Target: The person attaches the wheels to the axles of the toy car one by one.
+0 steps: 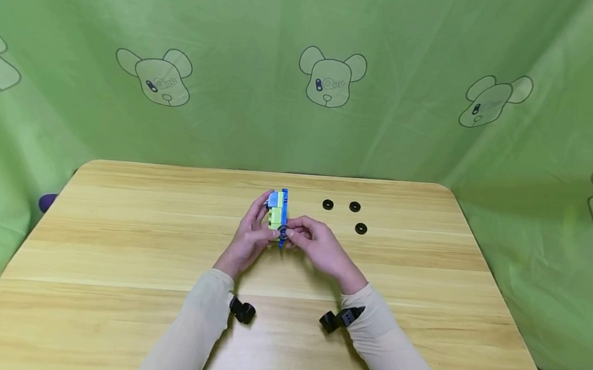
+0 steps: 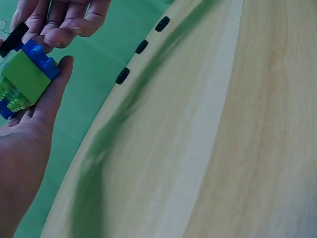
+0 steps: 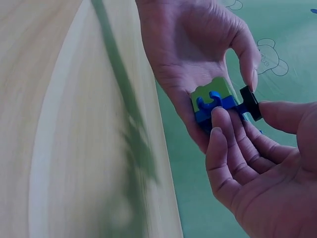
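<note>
Between my two hands, above the table, is a toy vehicle (image 1: 276, 216) of green and blue building bricks, turned on its side. My left hand (image 1: 250, 236) grips its body, the thumb reaching toward the wheel side. A black tire (image 3: 251, 103) sits at the end of a blue axle stub on the vehicle. My right hand (image 1: 320, 248) pinches this tire, its thumb against the outer face and the other fingers under the blue base. A blue hook-shaped piece (image 3: 210, 100) shows at the vehicle's end in the right wrist view.
Three loose black tires lie on the wooden table (image 1: 140, 242) to the right: a left one (image 1: 328, 204), a back right one (image 1: 354, 206) and a nearer one (image 1: 360, 228). A green curtain (image 1: 239, 116) with printed bear heads surrounds the table. Each wrist wears a black camera.
</note>
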`<state>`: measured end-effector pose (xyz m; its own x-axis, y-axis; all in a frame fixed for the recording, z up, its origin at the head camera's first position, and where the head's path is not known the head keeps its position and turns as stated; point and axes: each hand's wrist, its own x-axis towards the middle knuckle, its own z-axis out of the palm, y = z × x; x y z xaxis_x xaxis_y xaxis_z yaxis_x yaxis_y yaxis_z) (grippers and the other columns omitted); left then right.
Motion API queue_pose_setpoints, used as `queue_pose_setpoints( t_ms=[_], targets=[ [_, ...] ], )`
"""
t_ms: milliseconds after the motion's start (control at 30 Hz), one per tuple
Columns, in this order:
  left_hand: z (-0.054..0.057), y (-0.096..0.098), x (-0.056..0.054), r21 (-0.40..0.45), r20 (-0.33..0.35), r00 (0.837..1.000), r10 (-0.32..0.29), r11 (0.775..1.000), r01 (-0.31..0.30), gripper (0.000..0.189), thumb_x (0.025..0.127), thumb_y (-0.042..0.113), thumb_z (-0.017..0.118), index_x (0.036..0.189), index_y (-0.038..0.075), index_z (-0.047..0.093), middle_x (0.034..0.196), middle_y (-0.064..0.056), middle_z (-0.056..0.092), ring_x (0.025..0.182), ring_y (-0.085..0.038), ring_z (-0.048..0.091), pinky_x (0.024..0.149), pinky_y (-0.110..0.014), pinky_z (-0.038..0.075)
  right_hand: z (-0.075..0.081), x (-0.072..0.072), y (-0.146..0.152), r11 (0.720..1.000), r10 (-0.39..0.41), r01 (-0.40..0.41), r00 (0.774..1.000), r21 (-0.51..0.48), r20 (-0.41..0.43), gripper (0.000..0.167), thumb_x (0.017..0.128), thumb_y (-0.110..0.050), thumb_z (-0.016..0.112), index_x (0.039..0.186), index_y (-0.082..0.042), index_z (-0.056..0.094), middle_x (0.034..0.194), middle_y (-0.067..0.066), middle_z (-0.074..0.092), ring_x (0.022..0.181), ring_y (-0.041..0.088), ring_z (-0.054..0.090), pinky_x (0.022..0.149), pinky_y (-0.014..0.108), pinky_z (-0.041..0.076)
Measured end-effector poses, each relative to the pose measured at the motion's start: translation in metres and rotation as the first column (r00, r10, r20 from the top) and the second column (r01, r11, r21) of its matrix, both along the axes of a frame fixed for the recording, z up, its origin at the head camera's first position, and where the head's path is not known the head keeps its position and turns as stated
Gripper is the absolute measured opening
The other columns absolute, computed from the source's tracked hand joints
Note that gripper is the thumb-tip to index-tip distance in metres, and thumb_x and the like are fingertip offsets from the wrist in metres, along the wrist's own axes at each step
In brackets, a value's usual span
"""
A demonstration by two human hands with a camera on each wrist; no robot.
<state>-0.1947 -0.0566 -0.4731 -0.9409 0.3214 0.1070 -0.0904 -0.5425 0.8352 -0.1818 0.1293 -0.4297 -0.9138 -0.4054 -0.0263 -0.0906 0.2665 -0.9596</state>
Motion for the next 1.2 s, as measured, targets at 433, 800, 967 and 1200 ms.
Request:
queue_pose_setpoints(
  t_ms=[433, 800, 967, 1200],
  targets=[
    [0.0021, -0.0012, 0.0009, 0.006, -0.010, 1.000, -0.010, 1.000, 0.010, 0.094, 0.077, -0.018, 0.055, 0.157, 0.019, 0.021, 0.159, -0.011, 0.021, 0.136, -0.054, 0.024, 0.097, -0.037, 0.049, 0.0035, -0.0029, -0.0011, 0.997, -0.057, 0.061, 0.996, -0.056, 0.066, 0.022, 0.094, -0.002, 0.062, 0.114, 0.008, 0.061, 0.104, 0.020, 0.064, 0.097, 0.040, 0.063, 0.091, 0.053, 0.051],
    [-0.0026, -0.0025, -0.0004, 0.021, -0.016, 1.000, -0.020, 1.000, 0.021, 0.095, 0.076, -0.018, 0.054, 0.157, 0.018, 0.020, 0.159, -0.013, 0.019, 0.135, -0.055, 0.025, 0.098, -0.039, 0.049, 0.0056, -0.0038, -0.0002, 0.996, 0.009, 0.001, 0.994, -0.090, 0.111, 0.029, 0.096, -0.003, 0.060, 0.119, 0.015, 0.058, 0.098, 0.020, 0.068, 0.088, 0.034, 0.067, 0.084, 0.056, 0.053],
    [-0.0033, -0.0031, 0.0000, 0.020, -0.032, 0.999, -0.036, 0.999, 0.036, 0.094, 0.077, -0.018, 0.054, 0.158, 0.018, 0.019, 0.158, -0.013, 0.020, 0.134, -0.055, 0.028, 0.096, -0.038, 0.050, 0.0014, -0.0064, 0.0015, 0.997, 0.029, -0.019, 0.993, -0.080, 0.117, 0.029, 0.097, -0.004, 0.059, 0.119, 0.014, 0.058, 0.096, 0.019, 0.069, 0.085, 0.029, 0.068, 0.083, 0.051, 0.055],
    [-0.0045, -0.0017, -0.0005, 0.043, -0.037, 0.998, -0.050, 0.998, 0.051, 0.096, 0.077, -0.021, 0.052, 0.158, 0.017, 0.019, 0.159, -0.012, 0.020, 0.135, -0.056, 0.023, 0.096, -0.037, 0.050, 0.0014, -0.0063, 0.0011, 0.998, 0.027, -0.021, 0.994, -0.059, 0.103, 0.022, 0.097, 0.001, 0.056, 0.114, 0.015, 0.059, 0.094, 0.017, 0.068, 0.084, 0.028, 0.067, 0.081, 0.040, 0.058]
  ],
)
